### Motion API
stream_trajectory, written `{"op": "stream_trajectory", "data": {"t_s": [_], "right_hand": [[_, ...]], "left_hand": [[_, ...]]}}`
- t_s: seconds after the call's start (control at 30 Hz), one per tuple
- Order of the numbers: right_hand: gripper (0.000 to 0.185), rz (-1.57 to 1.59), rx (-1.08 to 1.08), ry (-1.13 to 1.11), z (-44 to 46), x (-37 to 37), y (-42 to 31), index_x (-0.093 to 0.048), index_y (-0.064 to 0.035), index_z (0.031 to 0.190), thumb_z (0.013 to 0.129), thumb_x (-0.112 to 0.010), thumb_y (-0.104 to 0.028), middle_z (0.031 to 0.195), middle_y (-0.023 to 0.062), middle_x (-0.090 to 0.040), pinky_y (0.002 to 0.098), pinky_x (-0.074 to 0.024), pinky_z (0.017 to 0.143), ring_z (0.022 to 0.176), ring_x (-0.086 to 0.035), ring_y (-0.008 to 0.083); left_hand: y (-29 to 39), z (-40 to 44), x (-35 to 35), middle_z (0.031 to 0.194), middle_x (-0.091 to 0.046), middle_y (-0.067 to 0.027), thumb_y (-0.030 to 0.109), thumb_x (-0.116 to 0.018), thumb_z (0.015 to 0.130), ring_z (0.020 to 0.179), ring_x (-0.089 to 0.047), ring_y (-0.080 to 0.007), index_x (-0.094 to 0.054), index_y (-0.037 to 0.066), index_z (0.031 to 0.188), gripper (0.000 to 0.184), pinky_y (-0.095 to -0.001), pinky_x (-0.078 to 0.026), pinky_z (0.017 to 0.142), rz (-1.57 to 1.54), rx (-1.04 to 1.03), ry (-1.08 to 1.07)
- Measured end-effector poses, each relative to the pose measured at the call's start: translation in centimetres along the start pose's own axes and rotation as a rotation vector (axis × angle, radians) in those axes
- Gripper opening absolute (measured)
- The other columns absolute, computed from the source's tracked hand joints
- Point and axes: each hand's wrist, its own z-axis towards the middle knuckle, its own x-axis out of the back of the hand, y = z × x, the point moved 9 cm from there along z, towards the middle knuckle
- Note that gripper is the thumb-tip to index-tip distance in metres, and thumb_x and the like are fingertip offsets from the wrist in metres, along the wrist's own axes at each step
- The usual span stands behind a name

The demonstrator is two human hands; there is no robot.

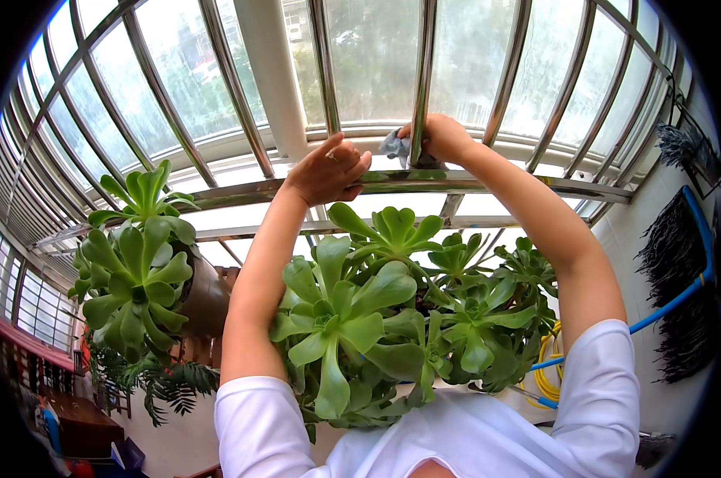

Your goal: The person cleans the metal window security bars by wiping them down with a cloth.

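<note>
My right hand (442,139) is closed around a grey cloth (395,146), pressed to a vertical metal bar (422,80) just above the horizontal rail. My left hand (328,166) is at the foot of the neighbouring vertical bar (322,64), above the rail (408,182). Its fingers are curled, and anything inside them is hidden. Below my forearms, a large green succulent (336,319) with broad rosettes fills the space between my arms and touches my chest.
Another succulent (137,291) grows from a brown pot (205,295) at left. Window glass (376,56) lies beyond the bars. At right, a black-bristled brush (671,279) hangs beside a blue pole (663,311). A yellow coiled hose (548,370) shows behind the leaves.
</note>
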Motion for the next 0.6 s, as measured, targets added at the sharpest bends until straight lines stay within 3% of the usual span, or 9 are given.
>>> {"op": "stream_trajectory", "data": {"t_s": [0.13,0.2,0.4,0.43,0.5,0.6], "right_hand": [[0.027,-0.057,0.070,-0.011,0.0,0.7,-1.3,-0.069,-0.0185,0.097,0.074,-0.060,-0.008,0.091,0.0090,-0.068,0.0383,-0.0511,0.071,0.084,-0.064,0.0296],[0.027,-0.422,-0.118,-0.191,-0.6,0.3,-0.1,-0.069,-0.0186,0.094,0.073,-0.058,-0.006,0.088,0.0112,-0.067,0.0395,-0.0512,0.071,0.085,-0.064,0.0301],[0.023,-0.746,-0.188,-0.288,-1.8,1.1,0.5,-0.068,-0.0143,0.089,0.073,-0.055,-0.005,0.085,0.0110,-0.067,0.0395,-0.0514,0.070,0.086,-0.064,0.0301],[0.023,-0.747,-0.188,-0.285,-1.8,0.9,0.7,-0.068,-0.0143,0.089,0.073,-0.055,-0.005,0.085,0.0110,-0.067,0.0395,-0.0514,0.070,0.086,-0.064,0.0301],[0.017,-0.470,0.039,-0.083,-1.6,1.2,-1.6,-0.068,-0.0107,0.085,0.072,-0.057,-0.006,0.085,0.0105,-0.067,0.0390,-0.0515,0.069,0.085,-0.064,0.0300],[0.016,-0.603,-0.029,-0.124,-1.6,1.0,-1.3,-0.069,-0.0107,0.083,0.073,-0.058,-0.006,0.087,0.0091,-0.068,0.0372,-0.0519,0.069,0.085,-0.065,0.0280]], "left_hand": [[0.1,0.1,-0.3,0.088,-0.055,0.0016,0.053,-0.047,0.081,0.103,-0.050,-0.0154,-0.049,0.015,0.118,0.053,-0.0451,-0.009,0.115,0.026,0.003,-0.038],[0.0,0.0,-0.3,0.088,-0.055,0.0014,0.053,-0.046,0.081,0.103,-0.050,-0.0153,-0.049,0.016,0.118,0.053,-0.0451,-0.008,0.115,0.028,0.003,-0.037],[0.0,0.0,-0.1,0.088,-0.055,0.0012,0.053,-0.046,0.080,0.103,-0.050,-0.0148,-0.049,0.016,0.117,0.052,-0.0449,-0.008,0.115,0.030,0.008,0.000],[-0.1,0.0,-0.1,0.088,-0.055,0.0012,0.053,-0.046,0.080,0.103,-0.050,-0.0148,-0.049,0.016,0.117,0.052,-0.0449,-0.008,0.115,0.033,0.008,0.001],[0.0,0.0,-0.1,0.088,-0.055,0.0013,0.052,-0.047,0.080,0.103,-0.050,-0.0147,-0.049,0.016,0.117,0.052,-0.0446,-0.008,0.115,0.032,0.015,-0.001],[0.0,-0.1,-0.3,0.088,-0.056,0.0015,0.052,-0.048,0.080,0.103,-0.049,-0.0143,-0.049,0.016,0.118,0.052,-0.0441,-0.009,0.115,0.023,0.018,-0.009]]}}
